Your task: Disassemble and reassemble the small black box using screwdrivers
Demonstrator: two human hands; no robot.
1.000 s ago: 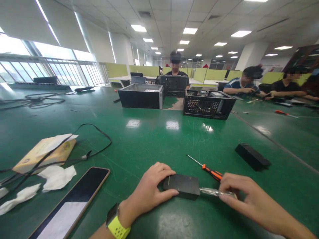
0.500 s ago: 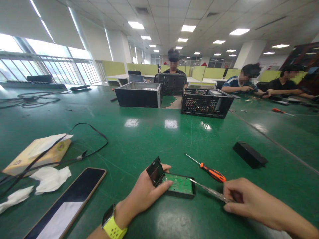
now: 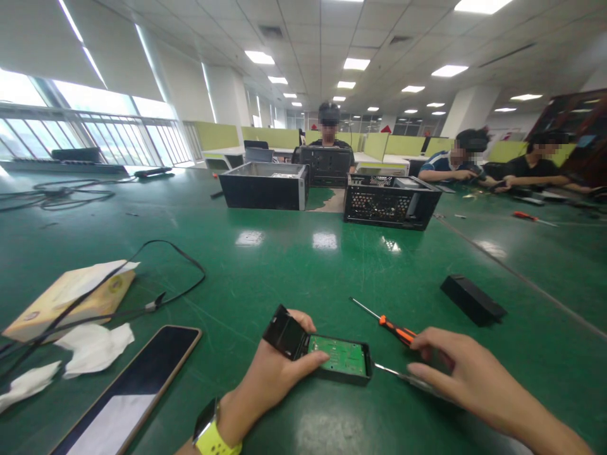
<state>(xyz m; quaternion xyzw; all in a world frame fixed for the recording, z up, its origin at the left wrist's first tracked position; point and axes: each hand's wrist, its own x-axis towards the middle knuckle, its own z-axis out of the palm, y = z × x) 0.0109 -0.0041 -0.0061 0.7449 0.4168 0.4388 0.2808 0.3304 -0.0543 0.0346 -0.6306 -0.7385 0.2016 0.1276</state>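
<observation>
My left hand (image 3: 270,379) grips a small black case (image 3: 339,361) that lies on the green table. Its black lid (image 3: 284,333) is raised at the left end, and a green circuit board shows inside. My right hand (image 3: 455,373) is closed round a clear-handled screwdriver (image 3: 396,373), whose tip points at the case's right edge. An orange-handled screwdriver (image 3: 389,325) lies on the table just behind my right hand.
A phone (image 3: 137,385), crumpled tissues (image 3: 92,344), a tan box (image 3: 66,297) and a black cable (image 3: 180,268) lie at the left. A black block (image 3: 472,300) sits at the right. Two open computer cases (image 3: 265,185) (image 3: 391,200) stand further back. Other people sit beyond them.
The closed black case has been opened: its lid lifted at the left end, baring the green board. My right hand drew the clear-handled screwdriver back a little from the case.
</observation>
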